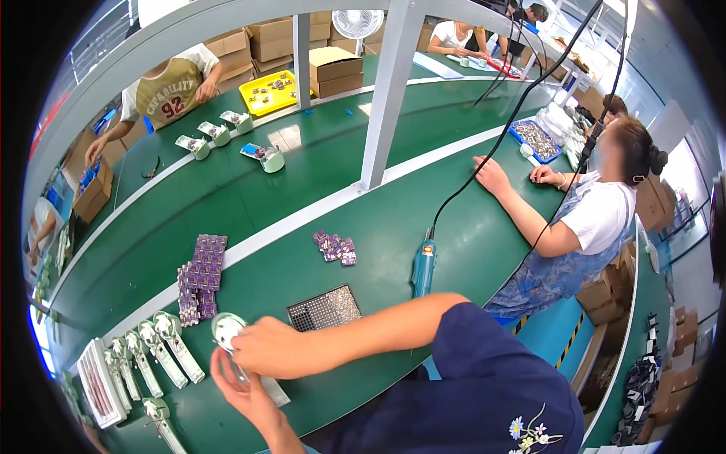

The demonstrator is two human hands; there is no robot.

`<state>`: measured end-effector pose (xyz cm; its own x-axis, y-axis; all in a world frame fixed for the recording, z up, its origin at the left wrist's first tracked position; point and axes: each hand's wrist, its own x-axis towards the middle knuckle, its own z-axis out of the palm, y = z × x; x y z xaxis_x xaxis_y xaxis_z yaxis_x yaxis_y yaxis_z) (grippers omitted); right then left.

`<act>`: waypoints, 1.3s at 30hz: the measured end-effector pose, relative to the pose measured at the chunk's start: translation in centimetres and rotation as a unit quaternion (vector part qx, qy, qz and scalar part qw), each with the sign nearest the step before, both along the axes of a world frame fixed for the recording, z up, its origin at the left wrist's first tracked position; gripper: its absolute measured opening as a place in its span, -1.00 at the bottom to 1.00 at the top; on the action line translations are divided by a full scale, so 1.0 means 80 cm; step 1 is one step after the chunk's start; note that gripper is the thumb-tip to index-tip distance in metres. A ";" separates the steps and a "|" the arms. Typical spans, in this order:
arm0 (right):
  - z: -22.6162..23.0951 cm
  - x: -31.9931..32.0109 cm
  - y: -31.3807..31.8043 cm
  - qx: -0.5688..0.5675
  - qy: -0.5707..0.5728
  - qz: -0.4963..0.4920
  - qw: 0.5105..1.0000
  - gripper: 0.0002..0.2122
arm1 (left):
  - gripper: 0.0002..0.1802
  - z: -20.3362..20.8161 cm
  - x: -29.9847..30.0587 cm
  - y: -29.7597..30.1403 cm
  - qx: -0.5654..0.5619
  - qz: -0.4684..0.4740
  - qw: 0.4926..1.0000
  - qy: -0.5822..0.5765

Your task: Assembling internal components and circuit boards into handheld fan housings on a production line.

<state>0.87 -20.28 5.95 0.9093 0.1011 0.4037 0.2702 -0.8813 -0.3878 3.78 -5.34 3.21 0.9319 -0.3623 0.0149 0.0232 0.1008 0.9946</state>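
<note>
My right hand (268, 348) reaches across from the right and bends over the round end of a pale green and white device housing (228, 327), its fingers pinched at it. From below, my left hand (246, 393) grips the same housing; a white part of it shows past my wrist. To the left, several similar housings (162, 352) with round heads and long handles lie in a slanting row. Another housing (157, 411) lies closer to me. Just right of my hands is a black perforated tray (325, 309), partly filled with small metal pieces.
Purple circuit boards (203, 276) are stacked beyond my hands, with a few loose boards (335, 248) farther right. A teal electric screwdriver (424, 268) hangs on a black cord. A white tray (100, 382) is at left. A grey post (387, 98) rises mid-table; a co-worker (597, 204) sits right.
</note>
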 end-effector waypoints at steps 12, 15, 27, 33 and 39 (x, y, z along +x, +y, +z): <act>0.068 0.272 -0.161 0.124 -0.219 -0.011 0.968 -0.92 | -0.38 0.093 0.304 -0.161 -0.045 -0.048 0.995 -0.072; 0.060 0.319 -0.172 0.231 -0.193 0.001 0.954 -0.84 | -0.38 0.086 0.344 -0.155 -0.014 -0.045 0.996 -0.070; 0.023 0.360 -0.182 0.034 -0.024 0.003 0.999 -0.80 | -0.40 0.033 0.415 -0.164 0.029 -0.018 0.997 -0.072; 0.006 0.390 -0.171 0.006 -0.041 0.012 0.999 -0.87 | -0.39 0.010 0.441 -0.158 0.160 0.009 0.968 -0.195; -0.017 0.403 -0.162 0.027 -0.067 -0.052 0.996 -0.90 | -0.38 0.020 0.443 -0.163 0.191 0.021 0.964 -0.186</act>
<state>33.11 -33.22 4.60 0.8510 -0.0160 0.5249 0.2317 -0.8855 -0.4026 39.19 -18.34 4.83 0.9016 -0.3700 0.2240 -0.3385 -0.2814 0.8979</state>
